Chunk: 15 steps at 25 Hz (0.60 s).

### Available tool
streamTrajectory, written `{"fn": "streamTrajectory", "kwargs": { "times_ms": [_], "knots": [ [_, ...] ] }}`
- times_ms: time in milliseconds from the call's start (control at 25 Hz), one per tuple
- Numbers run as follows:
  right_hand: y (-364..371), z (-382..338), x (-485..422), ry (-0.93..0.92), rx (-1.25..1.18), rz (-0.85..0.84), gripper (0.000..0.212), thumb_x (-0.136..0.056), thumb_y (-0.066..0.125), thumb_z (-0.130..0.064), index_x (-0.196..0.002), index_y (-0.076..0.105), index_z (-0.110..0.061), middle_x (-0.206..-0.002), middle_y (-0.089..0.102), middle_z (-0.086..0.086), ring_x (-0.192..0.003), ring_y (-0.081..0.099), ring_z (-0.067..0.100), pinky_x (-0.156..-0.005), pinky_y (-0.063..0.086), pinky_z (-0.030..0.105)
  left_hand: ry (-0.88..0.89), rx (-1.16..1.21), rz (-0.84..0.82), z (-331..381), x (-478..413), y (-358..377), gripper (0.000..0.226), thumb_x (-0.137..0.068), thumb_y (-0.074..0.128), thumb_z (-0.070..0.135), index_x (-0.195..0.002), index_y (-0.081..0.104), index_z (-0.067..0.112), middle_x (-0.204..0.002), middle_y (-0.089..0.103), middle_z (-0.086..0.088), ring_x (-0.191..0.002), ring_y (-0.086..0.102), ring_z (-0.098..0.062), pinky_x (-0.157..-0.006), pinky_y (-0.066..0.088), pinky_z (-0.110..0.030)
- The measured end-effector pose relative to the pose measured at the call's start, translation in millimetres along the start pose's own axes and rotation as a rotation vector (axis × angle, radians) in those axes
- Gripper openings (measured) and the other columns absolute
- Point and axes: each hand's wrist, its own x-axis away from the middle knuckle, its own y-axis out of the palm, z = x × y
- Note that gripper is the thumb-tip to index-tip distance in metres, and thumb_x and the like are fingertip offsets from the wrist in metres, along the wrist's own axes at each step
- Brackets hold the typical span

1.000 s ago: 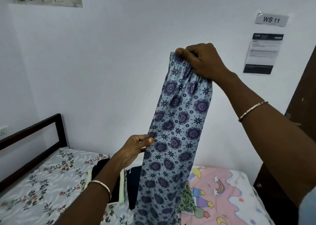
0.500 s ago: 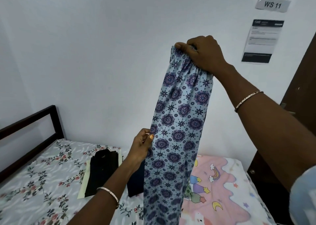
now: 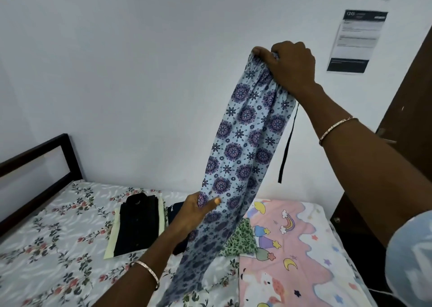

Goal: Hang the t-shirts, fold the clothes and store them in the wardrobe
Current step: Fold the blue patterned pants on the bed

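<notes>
Lower now, left hand (image 3: pixel 191 215) pinches unfolded trousers (image 3: pixel 243 143), right hand (image 3: pixel 289 68) clamps their waistband (image 3: pixel 260 62); folded shirts (image 3: pixel 136 225) await storing.

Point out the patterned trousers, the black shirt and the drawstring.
trousers (image 3: pixel 243 138): head view, mid-leg fabric.
black shirt (image 3: pixel 138 225): head view, folded front.
drawstring (image 3: pixel 286 152): head view, hanging black strip.

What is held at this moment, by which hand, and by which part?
Both hands hold the blue patterned trousers: the right hand grips the gathered waistband up high, the left hand pinches the leg's left edge about midway down.
</notes>
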Motion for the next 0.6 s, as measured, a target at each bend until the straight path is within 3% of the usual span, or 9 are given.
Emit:
{"fn": "streamTrajectory", "kwargs": {
  "times_ms": [80,120,160,240,320,480,600],
  "knots": [
    [3,6,1,0.027,0.000,-0.005,0.077,-0.089,0.032,-0.082,-0.060,0.043,-0.012,-0.054,0.039,0.002,-0.058,0.045,0.025,-0.055,0.026,0.032,-0.126,-0.027,-0.053,-4,9,-1,0.056,-0.080,0.064,0.065,-0.106,0.054,0.015,-0.094,0.056,0.009,-0.089,0.056,-0.009,-0.076,0.040,-0.019],
    [4,7,4,0.039,0.001,-0.022,0.077,-0.089,0.031,-0.083,-0.059,0.042,-0.013,-0.054,0.039,0.002,-0.058,0.045,0.025,-0.054,0.025,0.032,-0.188,-0.027,-0.071,-1,13,-1,0.063,-0.080,0.059,0.071,-0.106,0.048,0.014,-0.096,0.048,0.004,-0.089,0.049,-0.012,-0.080,0.040,-0.024],
    [9,8,7,0.052,-0.001,-0.032,0.076,-0.089,0.030,-0.082,-0.059,0.041,-0.013,-0.054,0.039,0.002,-0.058,0.046,0.026,-0.054,0.024,0.032,-0.230,0.001,-0.076,0,13,-2,0.072,-0.080,0.055,0.076,-0.117,0.045,0.014,-0.110,0.047,-0.004,-0.102,0.048,-0.017,-0.092,0.041,-0.034],
    [20,9,15,0.073,-0.011,-0.047,0.076,-0.090,0.029,-0.082,-0.060,0.041,-0.014,-0.055,0.041,0.002,-0.057,0.047,0.026,-0.055,0.026,0.032,-0.276,0.142,-0.093,11,11,-3,0.088,-0.086,0.053,0.069,-0.147,0.027,0.012,-0.152,0.031,-0.011,-0.141,0.030,-0.029,-0.115,0.024,-0.052],
    [33,8,30,0.087,-0.032,-0.109,0.073,-0.091,0.029,-0.080,-0.060,0.041,-0.015,-0.057,0.042,0.001,-0.055,0.046,0.024,-0.057,0.028,0.032,-0.280,0.228,-0.125,32,12,-4,0.093,-0.083,0.055,0.064,-0.154,0.019,0.015,-0.164,0.016,-0.008,-0.150,0.014,-0.029,-0.119,0.010,-0.055],
    [72,1,83,0.102,-0.050,-0.353,0.073,-0.091,0.024,-0.081,-0.060,0.041,-0.017,-0.061,0.047,0.002,-0.056,0.050,0.020,-0.062,0.046,0.032,-0.231,0.375,-0.152,67,12,-13,0.076,-0.084,0.058,0.063,-0.148,0.036,0.029,-0.165,0.012,0.004,-0.152,0.005,-0.022,-0.119,-0.001,-0.055],
    [107,-2,136,0.130,-0.086,-0.596,0.071,-0.095,0.025,-0.074,-0.063,0.046,-0.014,-0.067,0.052,0.006,-0.059,0.052,0.020,-0.069,0.051,0.034,-0.238,0.598,-0.145,83,12,-22,0.087,-0.055,0.083,0.066,-0.130,0.056,0.031,-0.162,0.023,0.000,-0.148,0.025,-0.029,-0.120,0.017,-0.059]
  ]
}}
